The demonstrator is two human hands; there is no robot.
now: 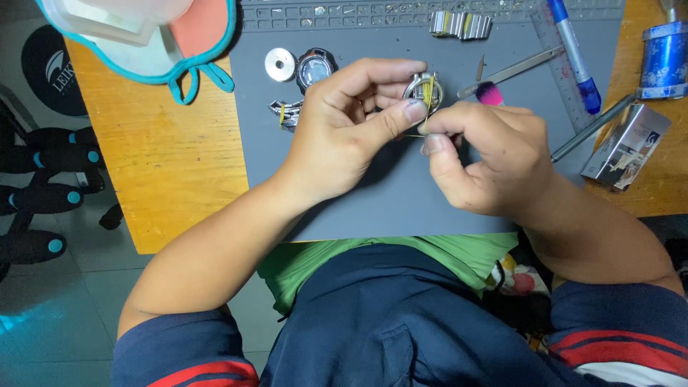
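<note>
My left hand (344, 122) grips a small round metal watch case (423, 90) between thumb and fingers, above a grey work mat (373, 208). A yellow rubber band runs across the case. My right hand (487, 154) pinches that yellow band (428, 107) right beside the case, thumb and forefinger closed on it. A pink-bristled brush (489, 93) shows just behind my right hand's knuckles.
On the mat lie a round silver case back (279, 64), a dark watch body (315, 68), a bracelet piece with a yellow band (287, 113), a folded metal bracelet (461, 24), tweezers (512, 70), a blue pen (575, 54). A small box (626, 147) and blue canister (663, 61) sit right.
</note>
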